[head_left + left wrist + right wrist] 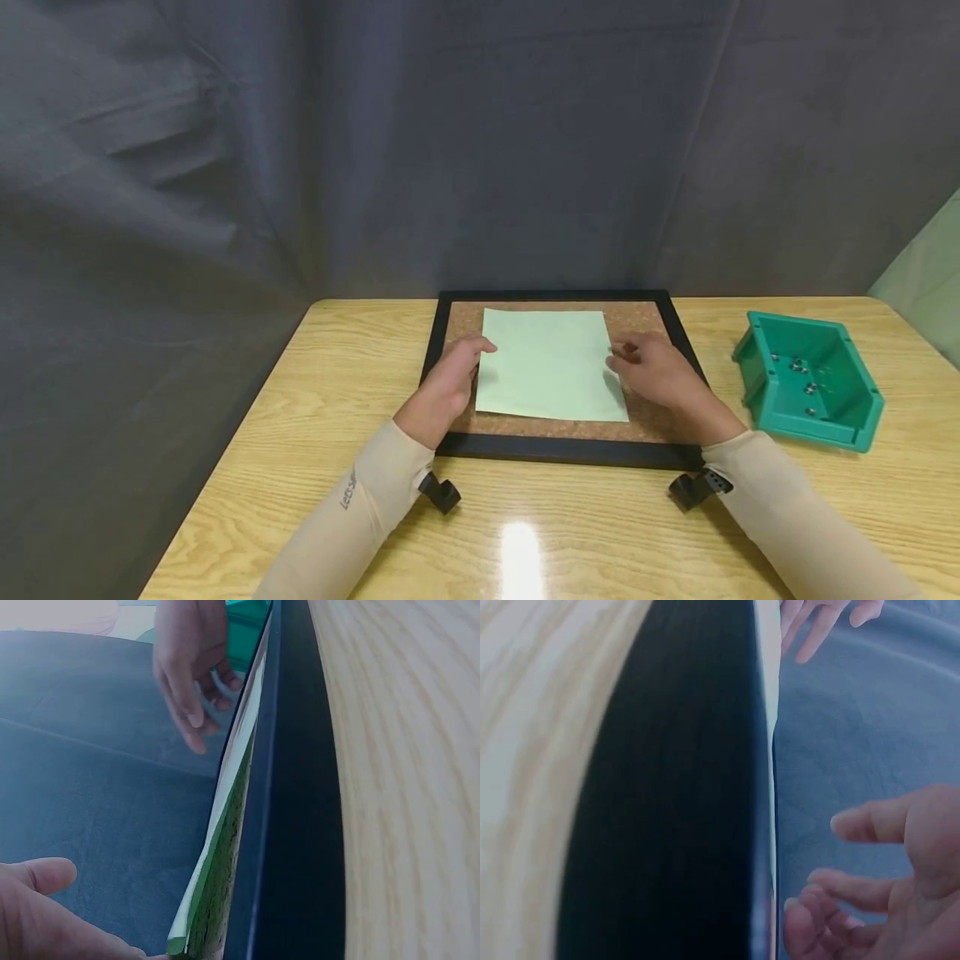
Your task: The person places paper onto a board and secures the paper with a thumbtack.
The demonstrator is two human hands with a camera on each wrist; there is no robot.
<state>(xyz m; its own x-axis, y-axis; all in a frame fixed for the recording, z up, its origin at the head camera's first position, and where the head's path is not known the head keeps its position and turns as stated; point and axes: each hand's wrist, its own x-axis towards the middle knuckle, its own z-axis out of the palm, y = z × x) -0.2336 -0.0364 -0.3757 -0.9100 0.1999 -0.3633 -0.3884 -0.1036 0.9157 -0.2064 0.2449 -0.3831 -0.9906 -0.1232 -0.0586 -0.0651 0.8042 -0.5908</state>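
Observation:
A pale green sheet of paper (pixel 551 367) lies over a cork board (pixel 637 310) with a black frame (pixel 570 450). At the paper's left edge is my left hand (pixel 450 379), thumb raised and fingers straight. The left wrist view shows its fingertips right at the near corner of the paper, which stands slightly off the cork there. My right hand (pixel 656 371) hovers by the right edge, its fingers loosely bent. In the right wrist view, a gap separates that hand's thumb from its fingers (pixel 855 889), with nothing between them.
To the right of the board, a green plastic bin (pixel 813 379) holds several small shiny metal pieces (pixel 810 388). Both stand on a light wooden table (pixel 300 450). A dark grey cloth (pixel 510 150) hangs behind the table and along its left side.

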